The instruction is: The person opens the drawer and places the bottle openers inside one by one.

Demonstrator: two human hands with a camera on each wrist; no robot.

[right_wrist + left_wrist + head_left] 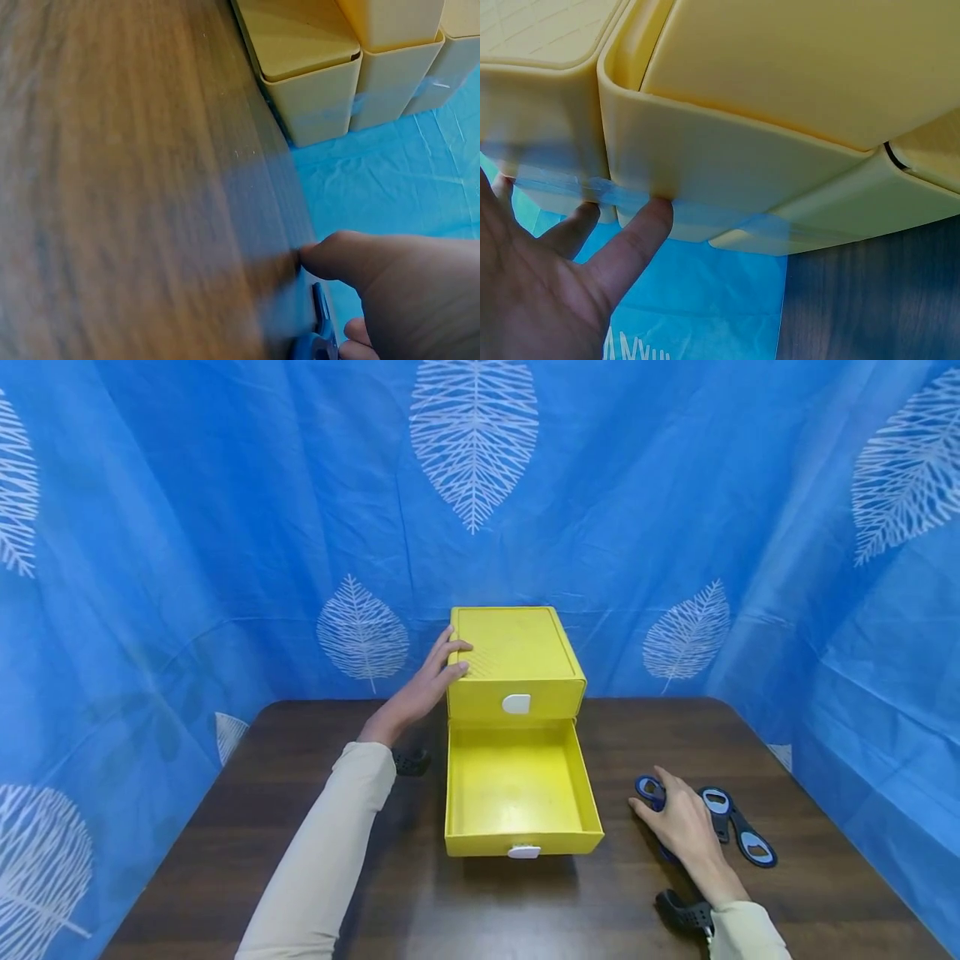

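A yellow two-drawer box (517,643) stands at the table's back edge, its lower drawer (525,839) pulled out and its upper one closed. My left hand (423,689) rests along the left edge of the box's top, fingers extended. The left wrist view shows those fingertips (658,214) against the yellow wall. On the right, my right hand (682,822) reaches over a dark blue bottle opener (649,787) with thumb and fingers spread apart. Part of that opener is hidden under the hand; in the right wrist view the blue opener (319,341) shows beside the fingers.
Right of my right hand, more dark openers (753,843) with pale blue insets lie on the brown wooden table (637,910). White tabs (516,703) mark the drawer fronts. A blue curtain (600,527) with white leaves surrounds the table's back and sides.
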